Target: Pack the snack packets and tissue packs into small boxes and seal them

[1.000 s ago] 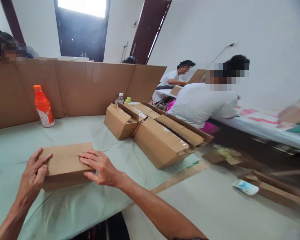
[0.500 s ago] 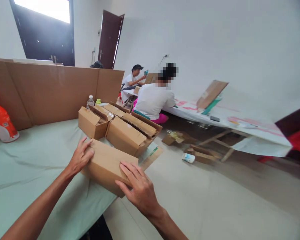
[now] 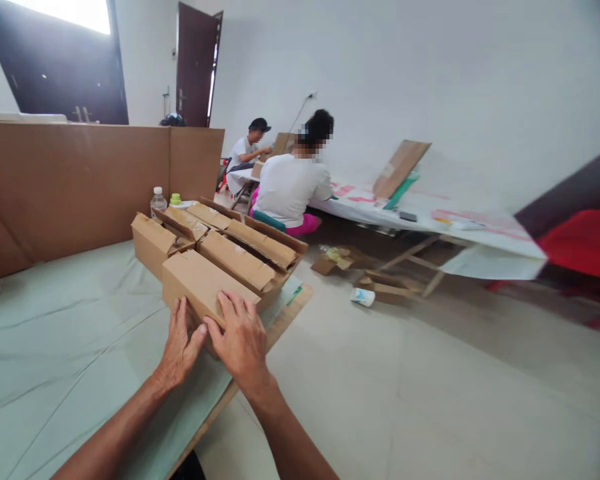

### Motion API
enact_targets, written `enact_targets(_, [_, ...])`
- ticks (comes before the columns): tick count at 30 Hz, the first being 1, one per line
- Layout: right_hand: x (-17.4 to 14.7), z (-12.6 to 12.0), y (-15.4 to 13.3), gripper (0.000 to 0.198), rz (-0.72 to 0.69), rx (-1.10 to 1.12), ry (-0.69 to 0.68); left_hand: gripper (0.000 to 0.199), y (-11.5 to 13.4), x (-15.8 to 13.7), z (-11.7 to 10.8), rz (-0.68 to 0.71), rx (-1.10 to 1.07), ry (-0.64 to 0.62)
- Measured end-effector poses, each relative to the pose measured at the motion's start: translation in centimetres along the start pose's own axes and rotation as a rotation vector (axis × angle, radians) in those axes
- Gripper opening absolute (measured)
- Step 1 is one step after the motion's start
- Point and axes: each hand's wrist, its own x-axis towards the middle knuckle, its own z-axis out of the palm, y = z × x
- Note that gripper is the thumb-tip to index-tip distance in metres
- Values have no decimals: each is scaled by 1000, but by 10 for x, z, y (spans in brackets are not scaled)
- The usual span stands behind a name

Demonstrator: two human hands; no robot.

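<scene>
A closed cardboard box (image 3: 205, 277) sits at the table's edge, close against a group of similar boxes. My left hand (image 3: 179, 347) presses its stretched fingers on the near side of this box, thumb spread to the right. Over the box's near right top edge lie the spread fingers of my right hand (image 3: 241, 330), its thumb against the near side. Neither hand is wrapped round the box. Behind it, several cardboard boxes (image 3: 237, 257) stand side by side, some with raised flaps and tape.
A green-white cloth (image 3: 70, 340) covers my table. Along its back stands a tall cardboard panel (image 3: 80, 193); a clear bottle (image 3: 158, 200) is behind the boxes. Two people sit at a long white table (image 3: 490, 247). Open cartons (image 3: 390, 287) and a white tub (image 3: 363, 297) lie on the floor.
The box has moved away from me, up against the group. My left hand has shifted from its left end to its near side, beside my right hand. The view has turned right.
</scene>
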Motion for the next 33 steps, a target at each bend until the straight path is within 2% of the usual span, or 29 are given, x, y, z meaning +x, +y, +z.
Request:
enact_targets(4, [9,8,10,49,6,27,15,80,-8,18,5,34,88,-80])
enact_targets(7, [2,9,15,60,-42,105,92,70,-14,5,-4,91,181,-150])
enact_targets(10, [-22,-2,16,55,-86,198,224,60,-24,-23,-32,156,308,-176])
enact_targets(13, [-56,-15,13,44,-143,256,272,57,-42,-47,-81,173,467,-113])
enact_targets(16, [-78,-14,1,30,-212,299,125,59,-62,-60,-134,125,631,-7])
enact_targets(19, [-77,8,-20,25,-269,290,-156,60,-71,-80,-162,76,772,33])
enact_targets(21, [-66,29,-37,35,-306,230,-346,57,-66,-105,-161,69,839,-11])
enact_targets(23, [-55,51,-55,48,-330,150,-492,55,-54,-136,-147,76,876,-100])
enact_targets(25, [-52,70,-71,54,-348,108,-578,59,-37,-167,-127,81,878,-205])
enact_targets(27, [-58,81,-80,50,-367,117,-617,65,-20,-194,-111,70,854,-296])
enact_targets(30, [-79,80,-78,47,-394,130,-657,75,5,-225,-98,40,795,-384])
enact_targets(33, [-104,66,-60,49,-425,95,-650,79,28,-245,-100,33,708,-461])
